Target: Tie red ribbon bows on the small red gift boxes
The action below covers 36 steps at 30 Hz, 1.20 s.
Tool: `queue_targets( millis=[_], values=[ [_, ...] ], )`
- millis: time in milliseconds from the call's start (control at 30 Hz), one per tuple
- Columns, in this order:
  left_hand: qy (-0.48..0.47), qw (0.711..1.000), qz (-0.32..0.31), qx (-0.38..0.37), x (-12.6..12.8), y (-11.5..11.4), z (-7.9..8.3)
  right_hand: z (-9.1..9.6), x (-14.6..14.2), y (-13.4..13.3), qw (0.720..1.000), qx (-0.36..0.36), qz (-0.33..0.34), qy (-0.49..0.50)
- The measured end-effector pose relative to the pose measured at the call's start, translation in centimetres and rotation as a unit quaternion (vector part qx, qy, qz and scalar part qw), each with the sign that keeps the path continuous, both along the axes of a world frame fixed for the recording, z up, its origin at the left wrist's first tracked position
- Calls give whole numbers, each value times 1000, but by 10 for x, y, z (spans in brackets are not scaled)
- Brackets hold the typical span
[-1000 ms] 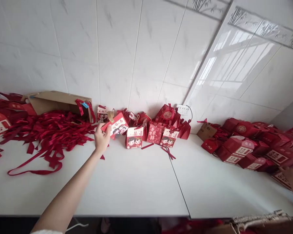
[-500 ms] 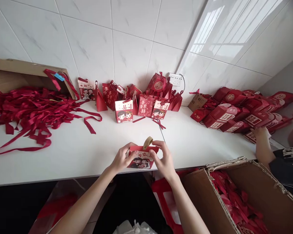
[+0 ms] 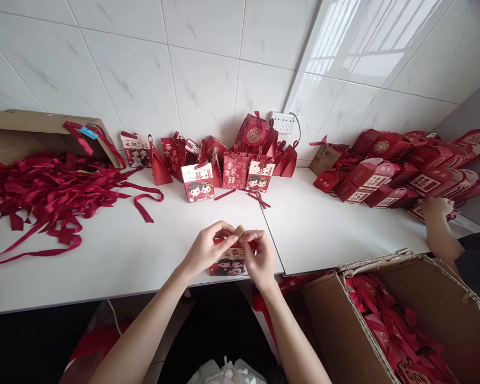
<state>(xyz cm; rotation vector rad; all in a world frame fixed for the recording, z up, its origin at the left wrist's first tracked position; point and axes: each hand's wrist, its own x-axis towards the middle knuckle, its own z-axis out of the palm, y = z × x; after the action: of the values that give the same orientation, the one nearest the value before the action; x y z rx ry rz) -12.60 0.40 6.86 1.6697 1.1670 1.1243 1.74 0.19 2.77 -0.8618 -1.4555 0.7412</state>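
A small red gift box (image 3: 229, 262) with a cartoon couple printed on it sits at the near edge of the white table (image 3: 144, 250). My left hand (image 3: 206, 248) and my right hand (image 3: 258, 258) are both closed on the top of this box. Their fingertips pinch its tan paper handle (image 3: 239, 231) from either side. The box's upper flaps are mostly hidden by my fingers.
Loose red ribbons (image 3: 52, 194) spill from a tipped cardboard box (image 3: 32, 133) at left. Several finished red boxes (image 3: 224, 160) stand along the wall; flat ones pile at right (image 3: 404, 170), where another person's hand (image 3: 436, 207) reaches. An open carton (image 3: 408, 314) stands at lower right.
My left hand took a box from the back row and brought it to the table's near edge. Both hands now close over its top, pressing the tan handle lower.
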Motion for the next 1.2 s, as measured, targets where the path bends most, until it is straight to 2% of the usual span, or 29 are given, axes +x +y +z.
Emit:
queue_targets(
  millis=[67, 200, 400, 567, 733, 833, 967, 1200],
  values=[
    [-14, 1000, 10, -8, 0, 0, -4, 0, 1, -1, 1000, 9, 10, -4],
    [9, 999, 46, 2, 3, 0, -5, 5, 7, 0, 996, 43, 20, -81],
    [-3, 996, 72, 55, 10, 0, -5, 1, 7, 4, 982, 125, -19, -144],
    [-39, 992, 94, 69, 15, -2, -14, -8, 4, 6, 974, 147, -61, -163],
    [-30, 971, 151, 183, 21, -1, -30, -7, 9, 4, 957, 182, -48, -220],
    [-13, 945, 175, 275, 21, 2, -39, -3, 14, 2, 937, 209, -47, -277],
    [14, 927, 152, 342, 18, 6, -42, 2, 17, -1, 909, 241, -67, -333],
    [23, 945, 63, 320, 7, 4, -36, 0, 17, 1, 900, 258, -77, -342]
  ],
)
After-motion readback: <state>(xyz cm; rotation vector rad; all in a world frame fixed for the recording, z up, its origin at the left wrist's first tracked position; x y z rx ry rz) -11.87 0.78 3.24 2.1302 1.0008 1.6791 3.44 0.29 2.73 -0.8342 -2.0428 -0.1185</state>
